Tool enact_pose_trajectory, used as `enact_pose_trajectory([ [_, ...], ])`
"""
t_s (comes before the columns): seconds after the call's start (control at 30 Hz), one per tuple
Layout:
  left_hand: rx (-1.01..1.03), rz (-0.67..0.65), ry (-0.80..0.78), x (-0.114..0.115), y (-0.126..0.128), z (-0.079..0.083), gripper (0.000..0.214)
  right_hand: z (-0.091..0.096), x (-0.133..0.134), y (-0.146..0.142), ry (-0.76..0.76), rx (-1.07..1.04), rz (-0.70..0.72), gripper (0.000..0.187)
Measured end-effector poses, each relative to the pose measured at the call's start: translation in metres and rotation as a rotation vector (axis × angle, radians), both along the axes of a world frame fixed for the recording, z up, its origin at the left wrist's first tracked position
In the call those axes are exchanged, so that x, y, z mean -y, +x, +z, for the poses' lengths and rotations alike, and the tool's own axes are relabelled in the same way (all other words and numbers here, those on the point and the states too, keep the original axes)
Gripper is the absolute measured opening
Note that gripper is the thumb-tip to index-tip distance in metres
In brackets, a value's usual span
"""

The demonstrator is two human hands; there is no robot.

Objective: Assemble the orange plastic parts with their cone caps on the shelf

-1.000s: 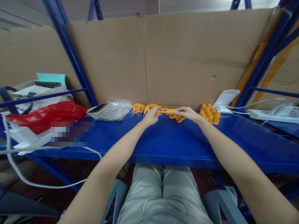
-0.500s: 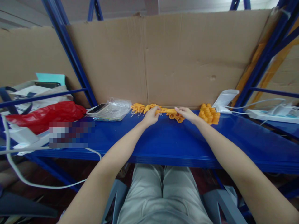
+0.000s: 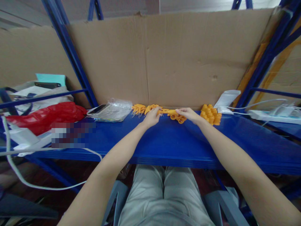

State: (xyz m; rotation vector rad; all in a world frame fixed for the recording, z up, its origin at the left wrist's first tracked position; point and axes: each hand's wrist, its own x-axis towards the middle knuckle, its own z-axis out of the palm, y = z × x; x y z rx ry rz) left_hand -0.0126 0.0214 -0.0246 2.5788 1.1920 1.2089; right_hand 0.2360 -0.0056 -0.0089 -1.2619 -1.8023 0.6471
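My left hand (image 3: 152, 117) is closed with its fingertips on one end of a slim orange plastic piece (image 3: 169, 111). At the other end, the thumb and fingers of my right hand (image 3: 189, 114) pinch the same piece. Just below it lie orange round cup-like parts (image 3: 180, 120), close to my right fingertips. Left of my left hand is a pile of orange hand-shaped parts (image 3: 139, 108) with thin coiled springs hanging at their front. Right of my right hand stands a cluster of orange knobbly plastic pieces (image 3: 210, 115). My fingers partly hide the held piece.
A blue shelf top (image 3: 164, 141) carries everything, with a cardboard sheet (image 3: 188, 59) behind. To the left are a clear plastic packet (image 3: 115, 111), a phone (image 3: 98, 109) and a red bag (image 3: 51, 116). White cables and a power strip (image 3: 275, 115) lie at the right.
Both hands stay almost in place at the orange piece. The right fingers have shifted very slightly; the rest looks the same.
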Motion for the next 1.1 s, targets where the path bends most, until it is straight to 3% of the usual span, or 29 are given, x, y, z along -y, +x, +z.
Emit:
enact_pose_trajectory([
  [0.2, -0.002, 0.001, 0.034, 0.0023, 0.0008, 0.0014, 0.023, -0.0027, -0.0037, 0.0007, -0.005, -0.018, -0.048, 0.058],
  [0.43, 0.015, 0.017, -0.079, -0.0004, 0.0023, -0.0007, 0.022, -0.0043, -0.0044, 0.0028, 0.05, -0.117, 0.041, 0.049],
  [0.73, 0.011, -0.007, -0.102, -0.0007, 0.0007, -0.0023, 0.025, -0.0013, -0.0037, 0.0034, 0.018, -0.047, 0.033, 0.043],
  [1.1, 0.014, 0.003, -0.106, -0.0005, 0.0003, -0.0027, 0.022, -0.003, -0.0054, 0.001, 0.005, 0.007, 0.011, 0.049],
])
